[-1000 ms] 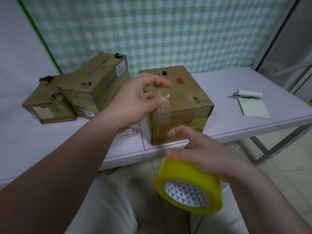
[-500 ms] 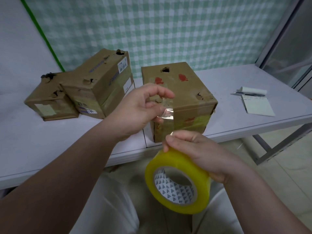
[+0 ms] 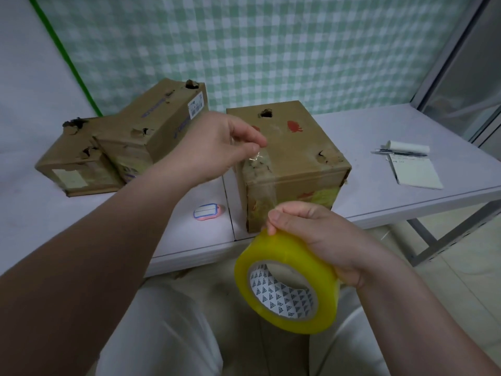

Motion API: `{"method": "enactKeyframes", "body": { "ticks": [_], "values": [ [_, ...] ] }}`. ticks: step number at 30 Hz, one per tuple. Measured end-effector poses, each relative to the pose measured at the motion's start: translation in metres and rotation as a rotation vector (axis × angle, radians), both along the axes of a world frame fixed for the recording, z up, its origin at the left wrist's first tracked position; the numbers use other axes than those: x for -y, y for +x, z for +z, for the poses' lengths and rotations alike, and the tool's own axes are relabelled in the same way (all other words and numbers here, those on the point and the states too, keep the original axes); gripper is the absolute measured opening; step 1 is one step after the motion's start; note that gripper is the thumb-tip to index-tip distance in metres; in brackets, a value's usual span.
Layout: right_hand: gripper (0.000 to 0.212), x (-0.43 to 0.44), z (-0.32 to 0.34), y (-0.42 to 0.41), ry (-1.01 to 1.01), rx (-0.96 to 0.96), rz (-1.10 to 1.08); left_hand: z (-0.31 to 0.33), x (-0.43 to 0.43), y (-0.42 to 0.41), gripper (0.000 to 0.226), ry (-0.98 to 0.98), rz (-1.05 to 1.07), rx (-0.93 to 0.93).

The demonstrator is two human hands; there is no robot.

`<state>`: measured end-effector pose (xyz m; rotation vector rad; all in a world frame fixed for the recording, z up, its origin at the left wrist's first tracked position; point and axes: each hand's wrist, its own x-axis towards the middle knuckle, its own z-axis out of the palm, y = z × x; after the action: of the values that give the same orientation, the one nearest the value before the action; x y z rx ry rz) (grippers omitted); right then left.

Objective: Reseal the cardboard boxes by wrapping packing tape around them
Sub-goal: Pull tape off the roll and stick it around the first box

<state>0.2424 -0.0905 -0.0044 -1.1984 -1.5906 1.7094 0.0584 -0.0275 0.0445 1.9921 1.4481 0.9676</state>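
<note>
Now that the left hand (image 3: 217, 147), pinching the tape end (image 3: 256, 156) in its fingers (image 3: 252, 137), has risen to the front box (image 3: 298, 164)'s top edge on the tabletop (image 3: 393, 126), the right hand (image 3: 311, 232) grips the roll (image 3: 273, 248) lower; sticking down likely comes next.

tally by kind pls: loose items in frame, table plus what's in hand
Cardboard boxes: 3
Tape roll: 1
Pen: 1
Notepad: 1
Pink label tag: 1
Total: 7
</note>
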Motion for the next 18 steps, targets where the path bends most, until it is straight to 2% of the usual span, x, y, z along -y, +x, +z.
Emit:
{"method": "enactKeyframes", "body": {
  "ticks": [4,11,18],
  "values": [
    [0.028,-0.01,0.001,0.0,-0.032,0.039,0.003,-0.003,-0.011,0.002,0.015,0.01,0.017,-0.107],
    [0.029,-0.019,0.0,0.004,-0.061,0.077,0.025,-0.011,-0.019,0.002,0.014,0.032,-0.019,-0.153],
    [0.03,-0.024,-0.008,0.002,-0.099,0.096,0.024,-0.024,-0.02,0.002,0.013,0.231,-0.035,-0.319]
  ]
}}
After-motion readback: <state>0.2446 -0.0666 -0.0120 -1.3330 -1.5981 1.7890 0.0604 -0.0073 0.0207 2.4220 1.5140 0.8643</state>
